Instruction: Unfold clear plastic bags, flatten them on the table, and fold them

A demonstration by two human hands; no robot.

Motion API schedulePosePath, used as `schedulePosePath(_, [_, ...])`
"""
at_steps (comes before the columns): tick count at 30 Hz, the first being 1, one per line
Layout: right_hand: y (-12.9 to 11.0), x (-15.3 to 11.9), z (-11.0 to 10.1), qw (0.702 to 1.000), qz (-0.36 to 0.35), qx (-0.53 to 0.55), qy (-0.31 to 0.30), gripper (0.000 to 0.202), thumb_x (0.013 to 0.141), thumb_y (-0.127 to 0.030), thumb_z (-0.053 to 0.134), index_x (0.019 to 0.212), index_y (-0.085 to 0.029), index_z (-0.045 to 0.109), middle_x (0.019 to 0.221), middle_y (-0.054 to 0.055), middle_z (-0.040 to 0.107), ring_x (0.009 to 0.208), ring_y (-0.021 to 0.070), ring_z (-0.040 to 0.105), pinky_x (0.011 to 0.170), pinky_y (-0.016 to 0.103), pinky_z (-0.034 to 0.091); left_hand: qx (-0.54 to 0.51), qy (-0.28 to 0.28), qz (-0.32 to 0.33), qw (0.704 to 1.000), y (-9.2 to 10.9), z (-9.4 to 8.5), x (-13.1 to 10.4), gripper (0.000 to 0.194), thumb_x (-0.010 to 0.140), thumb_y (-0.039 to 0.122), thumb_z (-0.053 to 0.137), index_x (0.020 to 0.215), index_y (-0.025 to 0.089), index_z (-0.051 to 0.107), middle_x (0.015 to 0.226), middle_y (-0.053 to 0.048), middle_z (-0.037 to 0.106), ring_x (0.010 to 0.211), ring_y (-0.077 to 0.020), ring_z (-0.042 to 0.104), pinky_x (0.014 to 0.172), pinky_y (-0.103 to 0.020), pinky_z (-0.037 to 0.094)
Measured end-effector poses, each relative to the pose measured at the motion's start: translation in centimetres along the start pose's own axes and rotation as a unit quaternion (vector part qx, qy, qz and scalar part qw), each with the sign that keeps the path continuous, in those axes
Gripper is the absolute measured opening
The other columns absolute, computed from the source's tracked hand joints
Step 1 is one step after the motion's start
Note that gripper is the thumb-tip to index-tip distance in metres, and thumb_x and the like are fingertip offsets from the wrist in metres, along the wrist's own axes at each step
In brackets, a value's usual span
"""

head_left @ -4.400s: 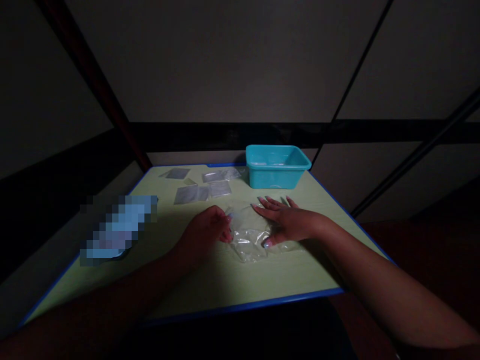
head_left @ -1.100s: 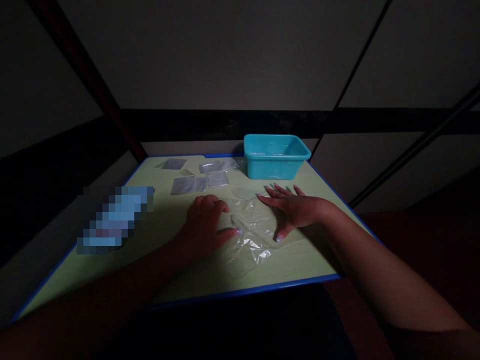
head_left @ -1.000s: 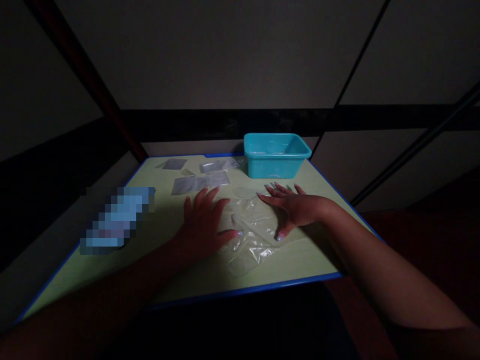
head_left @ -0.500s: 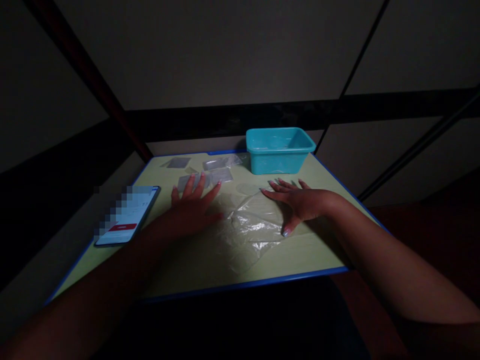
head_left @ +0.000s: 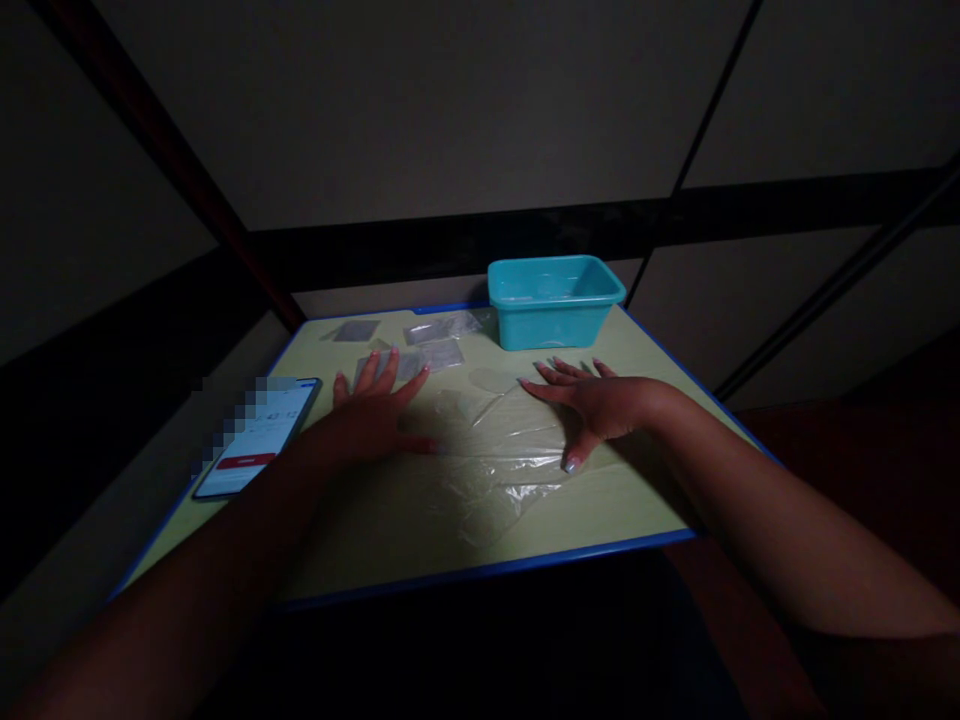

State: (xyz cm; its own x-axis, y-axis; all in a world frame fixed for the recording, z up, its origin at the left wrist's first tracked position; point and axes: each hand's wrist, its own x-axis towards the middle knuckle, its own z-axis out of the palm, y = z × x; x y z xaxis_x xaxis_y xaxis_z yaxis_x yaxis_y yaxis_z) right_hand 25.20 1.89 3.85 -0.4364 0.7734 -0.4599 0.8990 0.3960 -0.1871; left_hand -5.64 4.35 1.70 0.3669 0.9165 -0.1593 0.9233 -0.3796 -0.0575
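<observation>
A clear, crinkled plastic bag (head_left: 502, 450) lies spread on the yellow tabletop between my hands. My right hand (head_left: 589, 400) rests flat on the bag's right side, fingers spread. At the bag's left edge is my left hand (head_left: 375, 415), palm down with its fingers apart and thumb toward the plastic. Its fingertips reach the lower edge of a small folded clear packet (head_left: 390, 364). Beyond it lie more folded packets, one at the far left (head_left: 356, 331) and another (head_left: 431, 331) near the middle. Neither hand grips anything.
A turquoise plastic basket (head_left: 555, 318) stands at the back right of the table. On the left lies a phone (head_left: 259, 440) with its screen lit, close to my left forearm. Blue edging (head_left: 525, 565) runs round the table, and dark panels rise behind it.
My left hand has slid a little to the left, and the bag looks flatter and smoother between my hands. My right hand stays in nearly the same place.
</observation>
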Motion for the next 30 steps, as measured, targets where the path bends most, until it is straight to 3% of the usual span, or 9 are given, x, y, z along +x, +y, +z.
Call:
schedulePosePath(4, [0.1,-0.2,-0.1,0.999,-0.008,0.011,0.03,0.118,0.056,-0.064,0.072,0.148,-0.032,0.006,0.154,0.007,-0.011,0.138,0.0384,-0.014,0.104,0.067,-0.004,-0.018,0.067,-0.003,0.998,0.7,-0.2,0.2,0.096,0.074,0.075,0.046,0.149,0.025,0.014,0.154,-0.02,-0.006,0.139,-0.0423,-0.006,0.098,-0.072,0.009])
schedulePosePath(7, [-0.2,-0.3,-0.1,0.996,-0.024,0.024,0.086,0.109,0.065,-0.068,0.063,0.148,-0.031,0.003,0.154,0.007,-0.013,0.138,0.0374,-0.014,0.104,0.066,-0.003,-0.042,0.12,0.096,0.987,2.9,0.2,-0.7,0.089,0.081,0.071,0.037,0.149,0.018,0.015,0.155,-0.019,0.0,0.141,-0.039,0.0,0.104,-0.067,0.004])
schedulePosePath(10, [-1.0,-0.3,0.1,0.992,-0.049,0.024,0.117,0.104,0.071,-0.07,0.056,0.148,-0.028,-0.001,0.153,0.008,-0.015,0.139,0.035,-0.012,0.105,0.064,-0.005,-0.071,0.101,0.222,0.967,4.9,1.0,-2.0,0.092,0.081,0.073,0.034,0.15,0.019,0.005,0.155,-0.017,0.005,0.141,-0.0362,0.006,0.106,-0.063,0.002])
schedulePosePath(12, [-1.6,-0.1,0.4,0.992,-0.068,0.027,0.106,0.106,0.071,-0.07,0.056,0.148,-0.027,-0.002,0.153,0.009,-0.016,0.14,0.0339,-0.012,0.106,0.063,-0.005,-0.075,0.068,0.249,0.963,5.6,1.6,-2.7,0.101,0.077,0.077,0.036,0.15,0.017,0.001,0.155,-0.018,0.005,0.142,-0.0343,0.005,0.108,-0.061,0.002])
schedulePosePath(19, [-2.2,1.2,1.6,0.992,-0.112,0.031,0.044,0.113,0.064,-0.071,0.062,0.148,-0.027,0.0,0.153,0.011,-0.014,0.139,0.0341,-0.012,0.105,0.062,-0.008,-0.047,-0.029,0.219,0.974,4.8,1.8,-2.6,0.119,0.063,0.083,0.047,0.149,0.016,0.002,0.153,-0.021,0.003,0.141,-0.0395,0.001,0.105,-0.066,0.006])
schedulePosePath(26, [-2.0,1.4,1.5,0.994,-0.097,0.028,0.031,0.122,0.056,-0.069,0.07,0.148,-0.031,0.0,0.153,0.01,-0.017,0.138,0.0374,-0.017,0.103,0.064,-0.01,-0.037,-0.053,0.217,0.974,3.6,1.4,-2.3,0.126,0.054,0.079,0.06,0.15,0.017,0.005,0.153,-0.021,0.001,0.139,-0.0449,0.0,0.102,-0.07,0.003])
schedulePosePath(30, [-1.8,1.0,1.1,0.988,-0.124,0.059,0.073,0.12,0.057,-0.078,0.061,0.148,-0.031,-0.002,0.151,0.008,-0.024,0.136,0.0364,-0.022,0.103,0.065,-0.006,-0.045,-0.05,0.2,0.978,3.7,1.2,-2.4,0.127,0.055,0.082,0.056,0.149,0.015,0.005,0.153,-0.024,0.002,0.139,-0.0443,0.0,0.102,-0.07,0.004])
